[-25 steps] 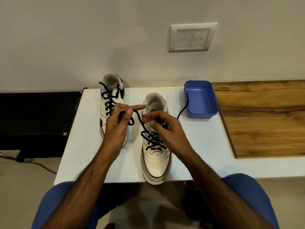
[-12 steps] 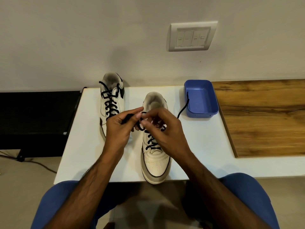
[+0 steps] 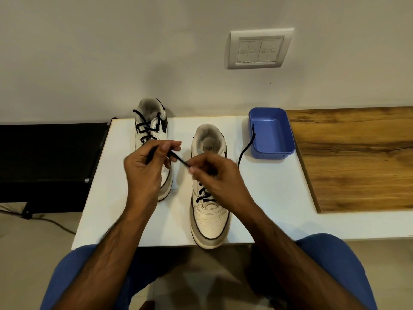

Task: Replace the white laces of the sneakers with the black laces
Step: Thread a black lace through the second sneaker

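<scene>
Two white sneakers stand on the white table (image 3: 268,198). The left sneaker (image 3: 149,121) at the back carries black lacing. The right sneaker (image 3: 210,222) in the middle has a black lace (image 3: 204,196) crossing its lower eyelets. My left hand (image 3: 145,168) pinches one end of that lace, which runs taut to my right hand (image 3: 214,175). My right hand pinches the lace over the sneaker's upper eyelets and hides them. The lace's other end (image 3: 245,148) trails right and drapes over the blue tray's rim.
A blue plastic tray (image 3: 271,151) sits at the table's back right. A wooden board (image 3: 357,157) adjoins the table on the right. A black surface (image 3: 49,157) lies to the left. A switch plate (image 3: 259,49) is on the wall behind.
Both hands came together over the right sneaker, then my left hand pulled left, drawing the lace end taut. My right hand stayed over the upper eyelets.
</scene>
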Available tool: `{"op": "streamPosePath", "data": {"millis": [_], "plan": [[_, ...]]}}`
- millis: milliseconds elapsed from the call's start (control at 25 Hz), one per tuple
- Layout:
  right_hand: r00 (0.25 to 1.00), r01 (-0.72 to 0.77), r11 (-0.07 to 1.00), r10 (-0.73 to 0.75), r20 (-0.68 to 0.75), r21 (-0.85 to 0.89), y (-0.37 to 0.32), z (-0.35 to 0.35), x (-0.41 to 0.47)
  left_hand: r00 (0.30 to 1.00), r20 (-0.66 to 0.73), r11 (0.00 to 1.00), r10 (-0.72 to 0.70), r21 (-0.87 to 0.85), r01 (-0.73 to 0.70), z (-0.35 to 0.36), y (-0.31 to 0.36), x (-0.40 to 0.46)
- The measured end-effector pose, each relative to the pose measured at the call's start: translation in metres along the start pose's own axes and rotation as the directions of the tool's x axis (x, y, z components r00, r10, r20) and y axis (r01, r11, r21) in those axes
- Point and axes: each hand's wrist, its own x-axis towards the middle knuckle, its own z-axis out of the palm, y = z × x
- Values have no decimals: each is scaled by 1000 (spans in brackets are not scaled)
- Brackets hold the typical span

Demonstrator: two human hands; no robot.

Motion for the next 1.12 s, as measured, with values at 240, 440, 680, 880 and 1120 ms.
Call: {"op": "streamPosePath", "data": {"millis": [240, 440, 680, 880, 1120], "plan": [[811, -203, 972, 102, 576, 115, 5, 27, -13, 999, -51, 992, 8, -126, -15, -1, 8, 5], [919, -230, 970, 191, 346, 77, -6, -13, -4, 989, 121, 982, -81, 180, 58, -5, 1, 10], [1000, -1, 994, 3, 11, -112, -1, -29, 1, 938, 342, 800, 47, 549, -241, 0, -13, -3], [996, 59, 993, -65, -54, -102, 6, -31, 5, 900, 410, 625, 147, 666, -406, 3, -18, -7], [998, -36, 997, 40, -47, 71, 10, -45, 8, 878, 453, 747, 152, 530, -402, 10, -16, -6]]}}
